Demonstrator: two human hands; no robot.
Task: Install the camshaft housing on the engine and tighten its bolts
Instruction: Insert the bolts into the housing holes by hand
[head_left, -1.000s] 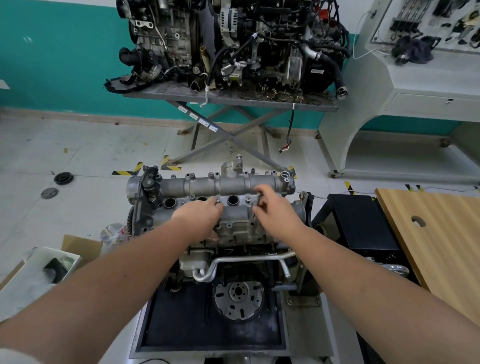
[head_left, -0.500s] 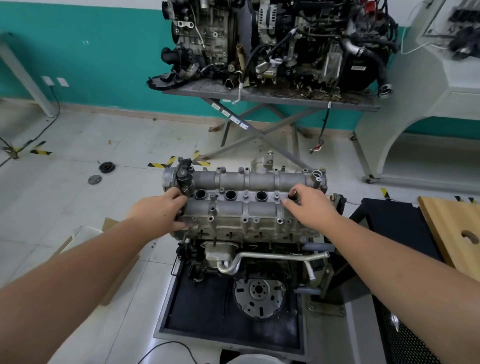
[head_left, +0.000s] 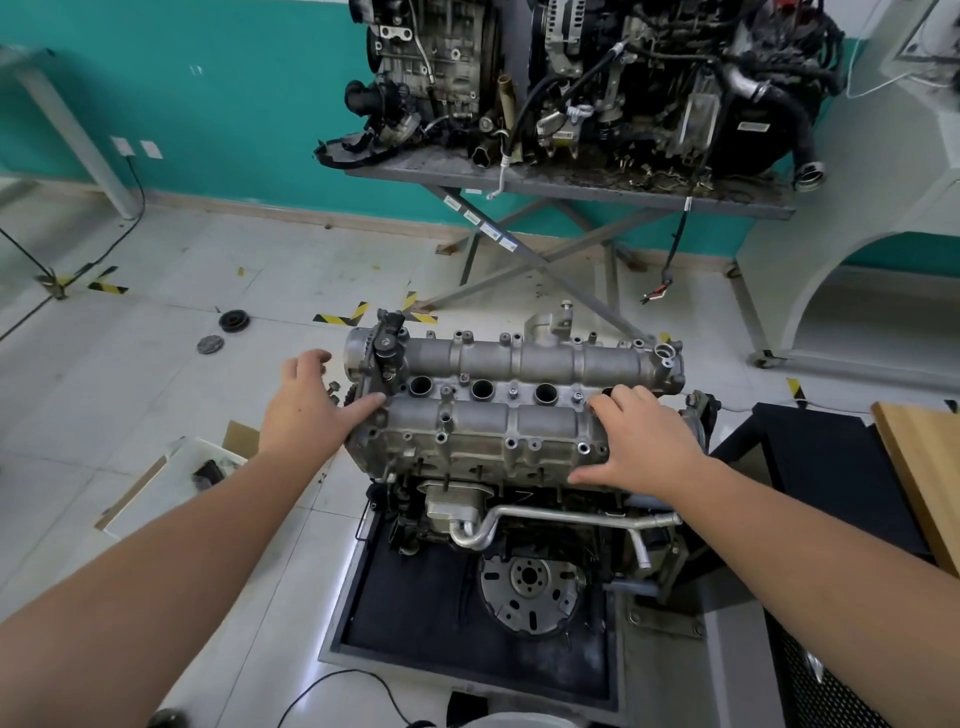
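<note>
The ribbed grey cast-metal camshaft housing (head_left: 511, 402) sits atop the engine (head_left: 524, 525), left hand (head_left: 306, 410) at its nine o'clock end, right hand (head_left: 641, 441) at three o'clock, fingers (head_left: 621, 397) spread, resting flat.

Both forearms bare, no sleeves in view; left hand (head_left: 304, 402) and right hand (head_left: 641, 441) ungloved, no rings, no watch.

Open floor (head_left: 249, 291) left of the camshaft housing (head_left: 511, 400); wooden board (head_left: 924, 467) close at right.
</note>
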